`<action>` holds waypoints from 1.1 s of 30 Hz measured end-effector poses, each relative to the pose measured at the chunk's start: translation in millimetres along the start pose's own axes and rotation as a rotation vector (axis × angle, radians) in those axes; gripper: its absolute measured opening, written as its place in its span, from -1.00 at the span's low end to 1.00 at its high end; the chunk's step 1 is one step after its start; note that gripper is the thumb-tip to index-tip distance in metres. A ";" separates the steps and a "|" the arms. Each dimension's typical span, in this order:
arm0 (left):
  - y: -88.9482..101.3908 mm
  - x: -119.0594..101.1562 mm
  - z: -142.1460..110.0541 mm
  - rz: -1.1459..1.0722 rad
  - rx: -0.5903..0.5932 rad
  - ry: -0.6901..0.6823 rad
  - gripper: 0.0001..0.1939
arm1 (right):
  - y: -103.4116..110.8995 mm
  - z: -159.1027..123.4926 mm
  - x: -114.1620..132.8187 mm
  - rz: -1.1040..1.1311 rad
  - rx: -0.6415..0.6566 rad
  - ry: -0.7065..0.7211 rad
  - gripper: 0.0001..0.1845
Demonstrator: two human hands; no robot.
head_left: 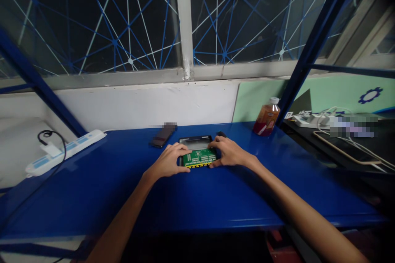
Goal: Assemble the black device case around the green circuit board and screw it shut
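Note:
A green circuit board [199, 156] with a yellow strip along its near edge is gripped at its two sides by my hands. My left hand [170, 159] has its thumb at the near left corner and fingers over the left side. On the opposite side, my right hand [227, 151] pinches the board's right edge the same way. A dark rectangular case [195, 141] with a grey inside shows just beyond the board. The board covers the case's near part, so I cannot tell whether it sits inside or above it.
A phone [164, 135] lies beyond my left hand. Drink bottle [267, 117] stands at the back right of the blue table [129, 189]. A white power strip [66, 152] with a black cable is at the left. Blue metal posts [300, 70] rise at both sides.

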State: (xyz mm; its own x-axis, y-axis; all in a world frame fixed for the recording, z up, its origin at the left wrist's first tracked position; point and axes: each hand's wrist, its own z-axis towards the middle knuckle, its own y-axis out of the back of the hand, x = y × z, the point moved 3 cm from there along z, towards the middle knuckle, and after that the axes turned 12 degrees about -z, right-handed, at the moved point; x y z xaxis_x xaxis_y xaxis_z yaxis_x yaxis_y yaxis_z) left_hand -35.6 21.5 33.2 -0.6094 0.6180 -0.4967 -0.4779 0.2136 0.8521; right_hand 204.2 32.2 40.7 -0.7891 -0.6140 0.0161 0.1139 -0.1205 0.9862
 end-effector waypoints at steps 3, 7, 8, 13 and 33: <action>0.4 -3.6 -0.1 0.027 -0.002 0.000 -0.43 | 1.9 -0.8 1.2 -0.065 -0.014 0.004 -0.23; -1.8 -7.5 0.7 0.054 -0.008 -0.019 -0.45 | 3.6 -2.1 1.2 -0.111 0.011 -0.008 -0.25; -2.8 -7.6 1.0 0.058 -0.009 -0.025 -0.45 | 3.7 -2.2 1.2 -0.116 0.014 -0.011 -0.26; -5.9 -6.2 1.5 0.075 -0.004 -0.044 -0.49 | 1.3 -2.1 4.0 -0.146 0.024 -0.019 -0.27; -2.0 -8.8 0.0 0.032 0.005 -0.031 -0.55 | 15.5 -2.5 -10.6 0.002 -0.188 -0.147 -0.44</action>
State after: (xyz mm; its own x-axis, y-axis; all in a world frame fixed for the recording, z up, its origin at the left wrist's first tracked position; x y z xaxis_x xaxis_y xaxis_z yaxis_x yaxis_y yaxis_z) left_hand -29.3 15.6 35.9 -0.6042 0.6481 -0.4636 -0.4550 0.1971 0.8684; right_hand 215.8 34.9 55.4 -0.8668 -0.4955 0.0557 0.2153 -0.2711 0.9381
